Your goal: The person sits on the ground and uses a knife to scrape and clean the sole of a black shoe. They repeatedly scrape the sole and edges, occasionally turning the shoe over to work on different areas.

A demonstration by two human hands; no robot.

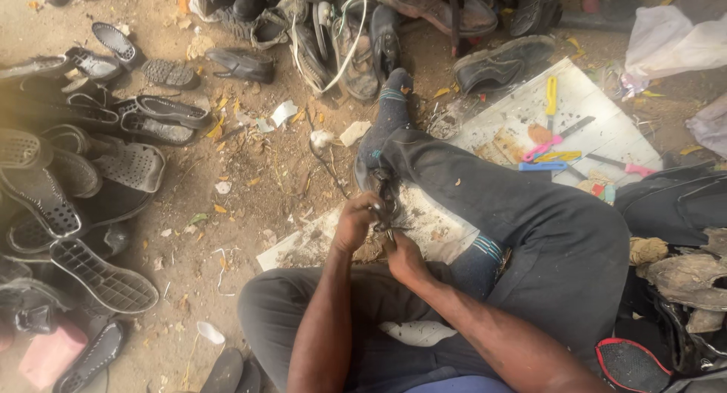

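Head view looking down at seated person working on sandy ground. Left hand (356,223) curling fingers around dark shoe part (379,192) wedged beside socked foot (390,113). Right hand (405,257) pinching small metal tool (390,234), tip pointing up toward shoe part. Piece lying just above both hands, long axis running away from body; left hand sitting nearer. White board (530,120) carrying coloured cutters (550,96) lying well apart, rightward.

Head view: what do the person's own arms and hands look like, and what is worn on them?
Both forearms are bare, with no sleeves in view. The left hand and right hand wear no gloves; no watch, ring or bracelet shows. Dark trousers and striped socks are worn below.
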